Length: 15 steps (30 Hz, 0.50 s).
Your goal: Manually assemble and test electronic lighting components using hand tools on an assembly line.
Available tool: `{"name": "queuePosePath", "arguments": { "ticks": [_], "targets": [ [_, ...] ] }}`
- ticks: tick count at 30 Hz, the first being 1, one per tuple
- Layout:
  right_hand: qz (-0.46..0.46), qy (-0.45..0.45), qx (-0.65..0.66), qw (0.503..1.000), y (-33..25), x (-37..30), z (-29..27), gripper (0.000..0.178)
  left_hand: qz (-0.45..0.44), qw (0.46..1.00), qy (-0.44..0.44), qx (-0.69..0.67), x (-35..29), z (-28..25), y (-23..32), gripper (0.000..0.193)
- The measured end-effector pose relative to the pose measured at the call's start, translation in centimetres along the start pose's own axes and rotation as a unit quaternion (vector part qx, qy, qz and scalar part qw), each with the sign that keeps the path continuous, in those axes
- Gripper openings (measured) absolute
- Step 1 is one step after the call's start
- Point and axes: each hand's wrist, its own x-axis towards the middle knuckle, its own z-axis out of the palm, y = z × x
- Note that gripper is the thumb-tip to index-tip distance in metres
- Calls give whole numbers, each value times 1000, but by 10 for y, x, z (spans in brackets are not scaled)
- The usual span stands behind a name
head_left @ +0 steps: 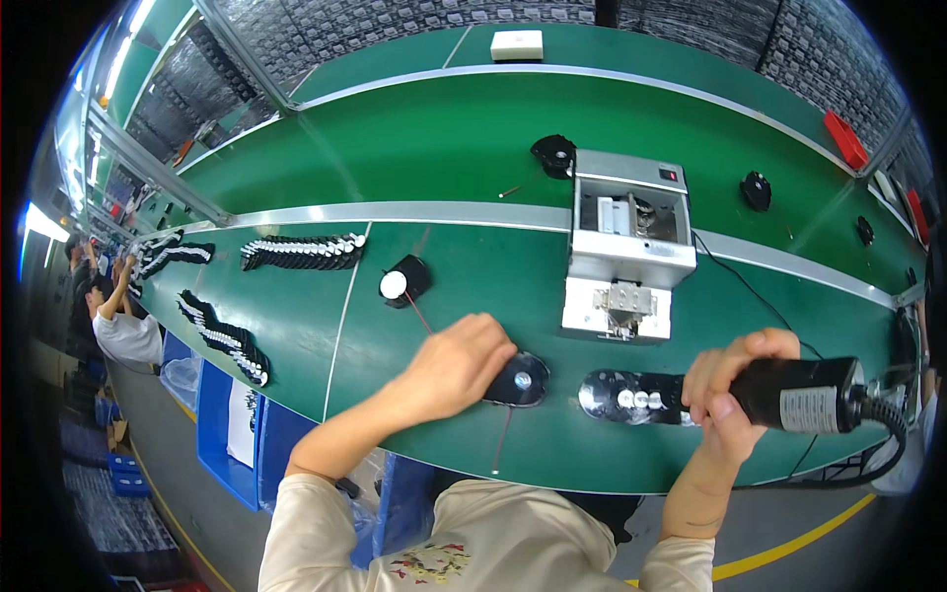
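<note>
My left hand (456,365) rests on the green bench with its fingers together, gripping the left edge of a rounded black part (520,379) with a silvery disc at its centre. A thin reddish wire (504,439) runs from that part toward the bench's front edge. My right hand (735,380) is wrapped round a black corded electric screwdriver (801,395); its tip is hidden. Beside the right fingers lies an overlapping row of black parts with white discs (636,397). Another black part with a white round disc (402,281) sits beyond my left hand, a thin wire trailing from it.
A silver screw feeder (631,247) stands beyond my hands. Several rows of black parts (304,251) lie at left. Loose black parts (757,190) are on the far green surface. A white box (517,45) and red bin (845,138) stand farther back. Blue crates (229,424) stand below, left.
</note>
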Motion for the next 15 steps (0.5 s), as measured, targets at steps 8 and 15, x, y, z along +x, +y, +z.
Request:
{"name": "queuePosePath", "arguments": {
  "ticks": [8, 15],
  "targets": [
    [10, -15, -19, 1000, -4, 1, -4, 47, 145, 985, -30, -84, -5, 14, 9, 18],
    [30, -12, 1, 999, -6, -1, -3, 48, 181, 977, -98, -61, -2, 37, 17, 21]
  ]
}}
